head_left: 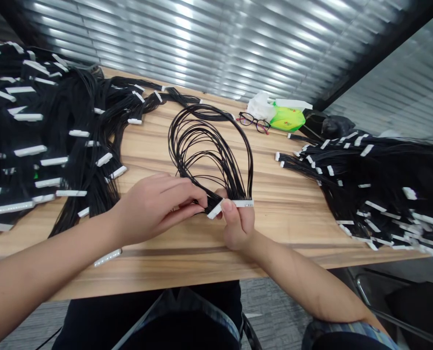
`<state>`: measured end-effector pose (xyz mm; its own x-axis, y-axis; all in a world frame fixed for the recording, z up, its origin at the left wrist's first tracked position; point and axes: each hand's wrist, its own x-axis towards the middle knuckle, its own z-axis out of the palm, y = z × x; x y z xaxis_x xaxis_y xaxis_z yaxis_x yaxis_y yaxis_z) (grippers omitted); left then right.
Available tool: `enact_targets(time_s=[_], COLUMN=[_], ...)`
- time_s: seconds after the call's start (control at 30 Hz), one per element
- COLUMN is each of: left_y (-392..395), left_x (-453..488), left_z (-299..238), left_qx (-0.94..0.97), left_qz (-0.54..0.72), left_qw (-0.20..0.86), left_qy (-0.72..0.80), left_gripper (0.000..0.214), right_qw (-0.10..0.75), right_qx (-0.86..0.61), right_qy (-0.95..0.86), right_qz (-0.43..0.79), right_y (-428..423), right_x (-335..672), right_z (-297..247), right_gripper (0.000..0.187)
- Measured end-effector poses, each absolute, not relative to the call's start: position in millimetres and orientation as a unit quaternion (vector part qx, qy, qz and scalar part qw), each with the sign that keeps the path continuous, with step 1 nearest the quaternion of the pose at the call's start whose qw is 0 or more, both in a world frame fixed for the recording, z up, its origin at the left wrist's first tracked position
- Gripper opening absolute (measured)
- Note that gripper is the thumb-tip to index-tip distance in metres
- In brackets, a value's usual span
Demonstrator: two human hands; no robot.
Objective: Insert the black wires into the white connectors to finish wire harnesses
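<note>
A black wire harness [250, 165] is bent into a loop over the middle of the table, its white connectors brought close together. My right hand [238, 226] grips both connectors, with the thumb over the spot where the slanted white connector [215, 209] meets the longer, level one [246, 203]. My left hand [165, 204] pinches the black wires just left of the slanted connector, thumb and forefinger nearly together. The fingers of my right hand behind the connectors are mostly hidden.
Heaps of black harnesses with white connectors lie at the left [80, 133] and right [364, 186]. Near the back wall [209, 43] are eyeglasses [255, 122] and a green packet [288, 118] with white tissue. The wooden table's front edge [158, 287] runs before my lap.
</note>
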<state>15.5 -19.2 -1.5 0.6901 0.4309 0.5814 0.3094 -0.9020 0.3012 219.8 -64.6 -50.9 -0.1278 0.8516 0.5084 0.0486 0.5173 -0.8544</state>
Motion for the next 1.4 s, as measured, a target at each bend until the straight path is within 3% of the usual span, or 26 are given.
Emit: enact_targets(time_s=[0.2, 0.37, 0.47, 0.57, 0.73, 0.9, 1.2, 1.4], left_y=[-15.0, -20.6, -29.2, -33.2, -23.2, -16.2, -3.9, -0.1], left_x=[14.7, 8.5, 4.3, 5.0, 6.8, 3.7, 13.2, 6.9], left_z=[11.6, 11.1, 11.0, 12.3, 8.5, 4.5, -13.5, -19.7], left_qx=[0.936, 0.925, 0.914, 0.877, 0.848, 0.847, 0.741, 0.687], left_qz=[0.278, 0.325, 0.369, 0.384, 0.364, 0.339, 0.527, 0.601], left_qw=[0.075, -0.07, 0.046, 0.143, 0.087, 0.115, 0.189, 0.154], left_qy=[0.201, 0.182, 0.164, 0.251, 0.375, 0.393, 0.371, 0.378], left_gripper=[0.017, 0.03, 0.043, 0.042, 0.012, 0.014, 0.014, 0.01], right_qw=[0.517, 0.557, 0.613, 0.663, 0.673, 0.642, 0.551, 0.554], right_qx=[-0.358, -0.408, -0.44, -0.43, -0.375, -0.334, -0.306, -0.324], right_qy=[-0.709, -0.608, -0.528, -0.496, -0.544, -0.587, -0.53, -0.499], right_qz=[0.32, 0.392, 0.39, 0.36, 0.332, 0.362, 0.568, 0.582], right_y=[-61.2, -59.9, -55.5, -52.2, -55.4, -60.7, -67.7, -65.3], right_x=[222.8, 220.2, 220.1, 221.0, 219.8, 219.7, 218.2, 214.2], right_z=[-48.8, -45.8, -41.2, -38.8, -43.5, -45.4, -40.0, -31.7], right_gripper=[0.043, 0.046, 0.052, 0.049, 0.043, 0.04, 0.047, 0.048])
